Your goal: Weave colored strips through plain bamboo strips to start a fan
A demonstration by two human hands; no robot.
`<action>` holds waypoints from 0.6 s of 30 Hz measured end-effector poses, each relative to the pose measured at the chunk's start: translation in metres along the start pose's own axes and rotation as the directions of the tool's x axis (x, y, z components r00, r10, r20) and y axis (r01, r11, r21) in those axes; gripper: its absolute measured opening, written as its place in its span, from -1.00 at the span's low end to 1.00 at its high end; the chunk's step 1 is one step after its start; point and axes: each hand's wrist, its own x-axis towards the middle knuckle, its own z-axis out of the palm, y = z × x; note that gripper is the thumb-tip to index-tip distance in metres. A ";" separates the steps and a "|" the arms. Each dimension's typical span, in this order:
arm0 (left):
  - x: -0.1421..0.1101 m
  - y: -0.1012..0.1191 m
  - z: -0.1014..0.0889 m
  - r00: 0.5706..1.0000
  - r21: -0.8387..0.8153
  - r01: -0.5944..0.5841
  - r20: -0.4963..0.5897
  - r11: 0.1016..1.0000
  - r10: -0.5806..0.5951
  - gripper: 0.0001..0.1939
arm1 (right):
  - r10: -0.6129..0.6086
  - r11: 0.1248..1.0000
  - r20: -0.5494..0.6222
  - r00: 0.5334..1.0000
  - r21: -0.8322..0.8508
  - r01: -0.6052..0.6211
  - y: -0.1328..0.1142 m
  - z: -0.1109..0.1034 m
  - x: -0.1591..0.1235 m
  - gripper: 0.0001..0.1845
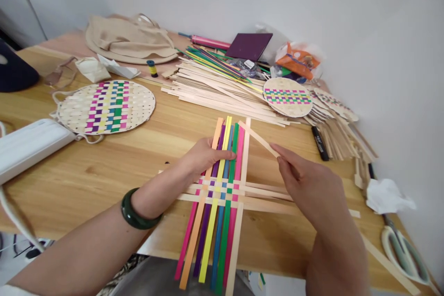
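Note:
Several coloured strips [210, 240], pink, orange, purple, yellow, blue and green, run away from me over the table's near edge. Pale strips cross over and under them in a small woven patch [218, 189]. My left hand [204, 159] grips the coloured strips just beyond that patch, its thumb lying across the yellow, blue and green ones. Between thumb and fingers, my right hand [308, 185] pinches a single pale strip [258, 138], whose far end slants toward the tops of the green and pink strips. Its other fingers are curled.
A finished woven fan [107, 106] lies left, beside a white power strip [34, 145]. Behind are a pile of pale strips [215, 90], a smaller round fan [287, 97] and a beige bag [128, 39]. At right are a black marker [319, 143], crumpled tissue [386, 196] and scissors [404, 252].

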 end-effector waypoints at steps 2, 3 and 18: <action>-0.002 0.003 0.004 1.000 -0.046 0.015 -0.018 0.999 -0.016 -0.75 | -0.009 1.000 -0.029 1.000 -0.024 0.008 0.001 -0.003 -0.002 -0.62; -0.004 0.004 0.006 0.999 -0.078 0.025 -0.029 0.997 -0.028 -0.75 | -0.010 1.000 -0.034 0.999 -0.030 0.009 0.002 -0.003 -0.002 -0.62; -0.004 0.004 0.009 0.998 -0.082 -0.049 -0.052 0.995 0.045 -0.79 | -0.138 0.973 -0.042 0.990 -0.193 0.127 0.006 -0.014 -0.011 -0.62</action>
